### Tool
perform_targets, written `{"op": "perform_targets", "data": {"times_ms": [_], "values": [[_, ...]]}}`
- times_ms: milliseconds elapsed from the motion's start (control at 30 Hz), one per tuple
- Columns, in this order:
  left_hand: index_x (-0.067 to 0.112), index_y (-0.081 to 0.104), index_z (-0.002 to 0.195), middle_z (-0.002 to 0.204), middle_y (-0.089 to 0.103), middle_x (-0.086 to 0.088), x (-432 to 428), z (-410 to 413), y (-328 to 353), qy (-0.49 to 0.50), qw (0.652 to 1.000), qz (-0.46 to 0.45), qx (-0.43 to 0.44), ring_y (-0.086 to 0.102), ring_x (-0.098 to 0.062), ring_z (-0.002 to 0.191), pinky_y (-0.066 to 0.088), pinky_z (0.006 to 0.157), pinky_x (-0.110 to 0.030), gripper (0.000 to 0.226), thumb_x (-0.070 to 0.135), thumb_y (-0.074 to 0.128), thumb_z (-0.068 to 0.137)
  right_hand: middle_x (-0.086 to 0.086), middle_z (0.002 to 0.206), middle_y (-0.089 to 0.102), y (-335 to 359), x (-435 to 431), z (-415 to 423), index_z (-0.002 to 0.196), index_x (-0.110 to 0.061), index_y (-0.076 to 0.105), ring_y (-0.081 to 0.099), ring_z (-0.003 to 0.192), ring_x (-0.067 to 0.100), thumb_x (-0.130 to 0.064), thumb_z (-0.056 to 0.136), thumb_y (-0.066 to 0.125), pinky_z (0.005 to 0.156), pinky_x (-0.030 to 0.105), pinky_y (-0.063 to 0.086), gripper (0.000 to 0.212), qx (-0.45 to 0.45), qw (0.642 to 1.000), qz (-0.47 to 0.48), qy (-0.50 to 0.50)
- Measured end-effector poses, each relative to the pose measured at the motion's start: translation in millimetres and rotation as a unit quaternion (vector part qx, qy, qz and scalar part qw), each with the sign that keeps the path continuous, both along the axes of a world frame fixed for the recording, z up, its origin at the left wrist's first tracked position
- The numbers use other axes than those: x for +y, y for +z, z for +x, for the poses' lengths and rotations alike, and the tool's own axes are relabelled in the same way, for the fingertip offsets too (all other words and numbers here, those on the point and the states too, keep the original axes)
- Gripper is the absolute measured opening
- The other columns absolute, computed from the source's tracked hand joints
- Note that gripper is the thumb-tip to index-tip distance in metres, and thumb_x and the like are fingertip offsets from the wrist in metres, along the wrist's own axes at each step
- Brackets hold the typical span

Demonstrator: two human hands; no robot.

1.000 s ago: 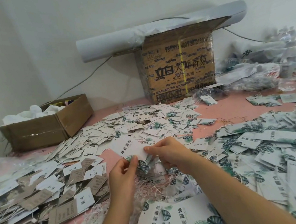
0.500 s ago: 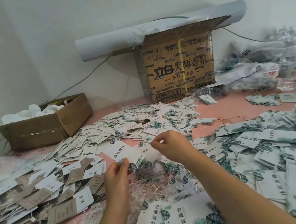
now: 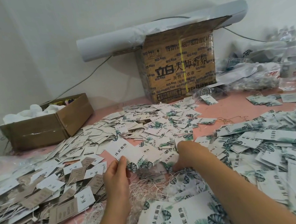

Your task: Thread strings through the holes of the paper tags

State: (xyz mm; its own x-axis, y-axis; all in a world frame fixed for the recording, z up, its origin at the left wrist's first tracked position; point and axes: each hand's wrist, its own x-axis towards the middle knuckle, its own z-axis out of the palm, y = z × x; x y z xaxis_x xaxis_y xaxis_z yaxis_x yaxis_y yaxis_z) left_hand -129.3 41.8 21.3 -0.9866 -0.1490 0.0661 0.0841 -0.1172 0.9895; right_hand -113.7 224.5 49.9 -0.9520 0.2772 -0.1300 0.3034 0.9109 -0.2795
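Our left hand [image 3: 115,175] still pinches the leaf-print tag [image 3: 119,149] just beyond the string heap [image 3: 145,187], while our right hand [image 3: 188,153] has dropped to that heap's far edge, grasp unclear, so we judge a fresh string is being fetched.

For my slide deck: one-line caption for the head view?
Left hand pinches a leaf-print paper tag while the right hand reaches into loose tags and strings on a pink table.

Heaps of paper tags [image 3: 284,148] are crowding the pink tabletop's [image 3: 236,109] left, right and near edges, leaving one bare lane running toward the far right corner. A tall carton [image 3: 179,68], a low open box [image 3: 48,127] and water bottles [image 3: 289,70] are walling off the far edge.
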Motion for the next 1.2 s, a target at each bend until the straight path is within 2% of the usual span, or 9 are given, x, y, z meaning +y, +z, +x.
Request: {"op": "perform_targets", "data": {"times_ms": [100,267,367,433,567,700,933,1067,1200], "values": [[0.013,0.057,0.071,0.063,0.047,-0.002,-0.5,-0.6,-1.2,-0.006,1.000,-0.006,0.003,0.042,-0.015,0.059,0.034,0.057,-0.028,0.025,0.025,0.056,0.093,0.001,0.096,0.055,1.1,0.8,-0.4,0.113,-0.010,0.050,0.054,0.090,0.021,-0.037,0.074,0.076,0.082,0.035,0.051,0.054,-0.002,1.000,-0.008,-0.006],[0.012,0.057,0.069,0.056,0.047,0.002,-1.0,-1.3,-1.7,-0.014,1.000,-0.006,0.009,0.042,-0.012,0.055,0.035,0.055,-0.026,0.025,0.022,0.059,0.091,0.000,0.079,0.056,2.0,3.5,-1.9,0.072,-0.013,0.041,0.059,0.082,0.021,-0.026,0.078,0.074,0.075,0.034,0.052,0.036,0.042,0.998,-0.036,-0.040],[0.010,0.058,0.069,0.047,0.048,0.009,-2.0,-0.2,-2.3,-0.032,0.999,-0.015,0.025,0.044,-0.005,0.045,0.036,0.053,-0.022,0.024,0.020,0.060,0.091,0.004,0.074,0.059,3.7,9.9,-3.6,0.071,-0.011,0.046,0.063,0.076,0.021,-0.014,0.087,0.061,0.077,0.034,0.056,0.022,0.094,0.989,-0.090,-0.063],[0.008,0.059,0.071,0.044,0.048,0.011,-1.9,0.8,-2.1,-0.052,0.998,-0.025,0.036,0.043,0.000,0.041,0.037,0.050,-0.018,0.022,0.019,0.059,0.091,0.008,0.077,0.062,9.2,14.9,-4.0,0.079,-0.008,0.053,0.056,0.063,0.020,-0.010,0.090,0.054,0.069,0.029,0.055,0.011,0.122,0.979,-0.143,-0.077],[0.008,0.059,0.072,0.045,0.047,0.010,-0.2,2.8,-0.4,-0.078,0.995,-0.036,0.051,0.042,0.000,0.042,0.037,0.045,-0.012,0.019,0.016,0.059,0.090,0.000,0.063,0.050,26.4,11.1,3.4,0.073,-0.011,0.051,0.042,0.043,0.006,-0.015,0.090,0.056,0.038,0.015,0.034,0.018,0.198,0.931,-0.303,-0.050],[0.010,0.057,0.068,0.047,0.045,0.009,1.3,7.0,5.5,-0.102,0.992,-0.040,0.057,0.040,-0.006,0.047,0.036,0.052,-0.020,0.022,0.017,0.060,0.089,-0.001,0.055,0.054,40.6,-2.8,12.4,0.065,-0.010,0.053,0.032,0.029,0.004,-0.017,0.088,0.062,0.033,0.015,0.026,0.026,0.203,0.869,-0.451,0.031],[0.013,0.066,0.083,0.054,0.051,0.013,9.8,20.7,38.3,-0.164,0.981,-0.014,0.103,0.046,-0.001,0.050,0.041,0.051,-0.013,0.010,0.020,0.061,0.086,-0.009,0.044,0.057,49.8,-12.6,20.1,0.061,-0.013,0.060,0.032,0.028,0.002,-0.027,0.086,0.065,0.032,0.013,0.027,0.029,0.167,0.901,-0.386,0.102],[0.012,0.068,0.086,0.065,0.059,0.002,7.8,25.6,52.1,-0.200,0.975,-0.040,0.089,0.047,-0.006,0.054,0.039,0.055,-0.019,0.009,0.012,0.060,0.088,-0.010,0.043,0.054,61.1,-12.3,25.0,0.063,-0.014,0.059,0.034,0.031,0.002,-0.023,0.086,0.065,0.033,0.014,0.029,0.025,0.183,0.891,-0.395,0.131],[0.013,0.063,0.073,0.057,0.060,0.004,5.8,27.7,59.0,-0.216,0.971,-0.093,0.037,0.050,-0.014,0.060,0.041,0.062,-0.030,0.014,0.018,0.062,0.086,-0.010,0.043,0.055,71.0,-12.6,30.1,0.057,-0.020,0.060,0.034,0.035,0.003,-0.025,0.085,0.067,0.036,0.015,0.029,0.029,0.174,0.902,-0.354,0.174]]}}
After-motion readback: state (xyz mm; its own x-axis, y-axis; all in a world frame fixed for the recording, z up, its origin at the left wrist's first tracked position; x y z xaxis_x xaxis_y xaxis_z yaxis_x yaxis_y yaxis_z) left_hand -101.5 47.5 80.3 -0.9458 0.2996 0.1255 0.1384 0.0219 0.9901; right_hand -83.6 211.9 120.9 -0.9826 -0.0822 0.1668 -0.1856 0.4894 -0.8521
